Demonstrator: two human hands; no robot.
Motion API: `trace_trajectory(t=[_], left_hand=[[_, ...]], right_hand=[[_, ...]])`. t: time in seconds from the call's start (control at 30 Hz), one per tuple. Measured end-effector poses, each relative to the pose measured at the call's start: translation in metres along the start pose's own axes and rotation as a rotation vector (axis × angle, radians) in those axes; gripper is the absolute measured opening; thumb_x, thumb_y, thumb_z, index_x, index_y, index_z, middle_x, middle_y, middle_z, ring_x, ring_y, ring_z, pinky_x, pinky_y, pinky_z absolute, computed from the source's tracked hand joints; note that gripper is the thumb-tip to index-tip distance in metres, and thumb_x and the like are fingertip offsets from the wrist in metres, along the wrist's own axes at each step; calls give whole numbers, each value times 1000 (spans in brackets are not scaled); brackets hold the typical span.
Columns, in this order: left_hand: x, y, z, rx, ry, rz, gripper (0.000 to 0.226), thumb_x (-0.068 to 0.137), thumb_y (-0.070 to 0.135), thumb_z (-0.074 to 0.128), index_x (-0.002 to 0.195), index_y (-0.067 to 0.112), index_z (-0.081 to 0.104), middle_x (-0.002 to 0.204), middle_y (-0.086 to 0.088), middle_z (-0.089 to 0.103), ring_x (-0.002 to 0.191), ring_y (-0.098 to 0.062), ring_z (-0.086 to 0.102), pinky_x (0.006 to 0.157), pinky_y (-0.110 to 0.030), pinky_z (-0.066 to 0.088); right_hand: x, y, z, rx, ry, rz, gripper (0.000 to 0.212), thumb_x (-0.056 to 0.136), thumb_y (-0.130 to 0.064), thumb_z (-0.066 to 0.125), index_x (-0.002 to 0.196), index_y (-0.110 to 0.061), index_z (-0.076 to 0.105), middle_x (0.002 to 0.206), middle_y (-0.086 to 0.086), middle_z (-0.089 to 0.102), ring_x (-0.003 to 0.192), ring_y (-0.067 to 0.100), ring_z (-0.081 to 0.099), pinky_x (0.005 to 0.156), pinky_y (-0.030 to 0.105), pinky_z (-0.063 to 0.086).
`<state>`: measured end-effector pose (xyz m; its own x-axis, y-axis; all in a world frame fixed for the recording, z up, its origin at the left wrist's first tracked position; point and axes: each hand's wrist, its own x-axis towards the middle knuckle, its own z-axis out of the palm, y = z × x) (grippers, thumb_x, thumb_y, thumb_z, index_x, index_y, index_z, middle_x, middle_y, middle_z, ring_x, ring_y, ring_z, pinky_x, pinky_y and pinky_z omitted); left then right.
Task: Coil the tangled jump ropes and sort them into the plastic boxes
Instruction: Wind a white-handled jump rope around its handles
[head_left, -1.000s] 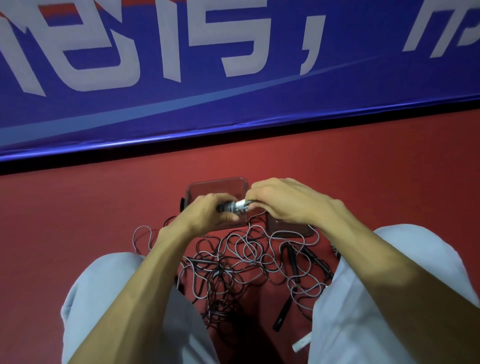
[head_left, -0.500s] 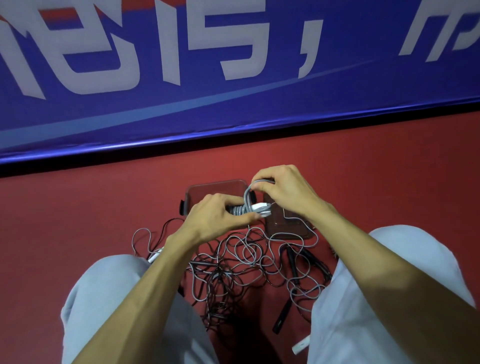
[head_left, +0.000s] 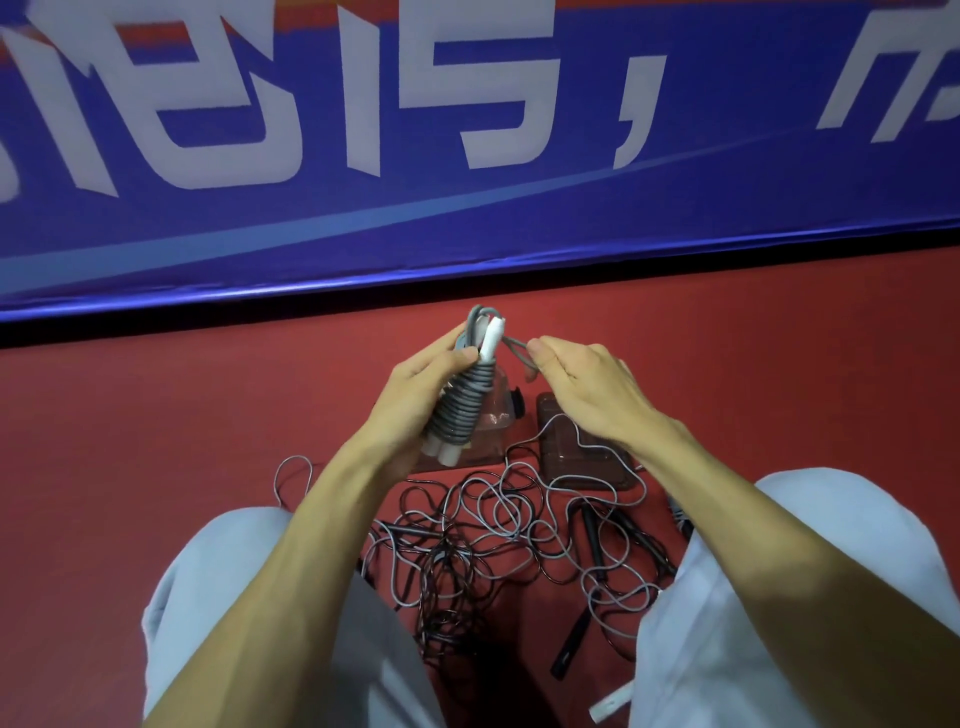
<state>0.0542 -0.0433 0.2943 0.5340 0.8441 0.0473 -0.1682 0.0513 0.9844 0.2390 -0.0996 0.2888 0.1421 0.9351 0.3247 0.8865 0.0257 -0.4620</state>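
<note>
Rope (head_left: 461, 411), grey, coiled round white handles (head_left: 491, 336), in left grip (head_left: 410, 397); right grip (head_left: 592, 389) pinches loop (head_left: 518, 352)

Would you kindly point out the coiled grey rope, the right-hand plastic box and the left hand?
coiled grey rope (head_left: 460, 408), head view, its wound turns.
right-hand plastic box (head_left: 582, 467), head view, its near part.
left hand (head_left: 410, 395), head view, its middle.

coiled grey rope (head_left: 462, 400): raised, tilted | tangled ropes (head_left: 493, 525): floor | plastic boxes (head_left: 566, 452): behind tangle
</note>
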Motion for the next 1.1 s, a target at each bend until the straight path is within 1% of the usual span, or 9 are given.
trace_trajectory(t=[0.13,0.27,0.4,0.5,0.57,0.63,0.8,0.97,1.1], left_hand=[[2,-1,2,-69,116,-52,22,94,21,58,113,25,70,82,4,71,68,-10,65,58,-25,53],[3,-4,3,-143,208,-53,15,95,21,61,104,16,72,77,2,71,65,-12,65,57,-24,54],[7,-10,-3,-33,265,7,12,94,24,63,96,20,74,80,0,68,74,-17,59,70,-29,50],[9,-14,-9,166,269,64,14,94,30,63,89,30,75,76,4,65,68,-12,53,67,-32,43],[10,-16,-11,311,236,86,13,93,34,63,90,35,75,72,10,64,64,-7,51,65,-30,43],[9,-15,-10,372,182,68,11,93,35,64,91,36,75,75,10,65,66,-6,52,66,-29,43],[7,-15,-8,410,69,-33,14,93,35,64,88,33,77,76,5,68,66,-12,55,66,-32,45],[4,-16,-1,304,-53,-150,15,94,25,62,87,23,75,63,6,66,56,-11,55,61,-28,45],[3,-18,3,352,-84,-178,17,94,26,62,84,24,76,65,6,66,60,-13,55,61,-27,44]], right_hand=[[0,-2,0,88,-108,-1,37,105,-36,30,102,-21,63,58,-9,47,59,10,48,62,33,36],[-2,1,7,48,-261,-93,28,103,-16,38,123,-13,57,96,2,59,89,18,55,81,34,42],[-7,-6,7,129,-308,-97,21,102,-15,42,118,-15,56,84,-5,65,70,18,62,71,35,51],[-11,-15,5,329,-327,-143,23,101,-14,44,123,-21,44,83,0,71,58,15,66,58,23,50],[-10,-18,2,526,-258,-145,9,101,-13,45,104,-16,53,80,5,72,53,22,65,50,28,45],[-8,-17,0,763,-221,-144,19,100,-15,42,92,-10,59,80,11,71,52,25,62,53,40,46],[-1,-15,-2,1132,-197,-115,29,98,-21,39,117,-7,57,101,16,71,64,24,65,65,29,52],[0,-13,-1,773,85,-95,15,99,-13,50,92,-16,62,60,-7,58,49,9,48,50,21,39],[-2,-15,1,397,267,-184,14,90,-17,59,81,-10,68,76,-10,45,66,2,44,63,16,35]])
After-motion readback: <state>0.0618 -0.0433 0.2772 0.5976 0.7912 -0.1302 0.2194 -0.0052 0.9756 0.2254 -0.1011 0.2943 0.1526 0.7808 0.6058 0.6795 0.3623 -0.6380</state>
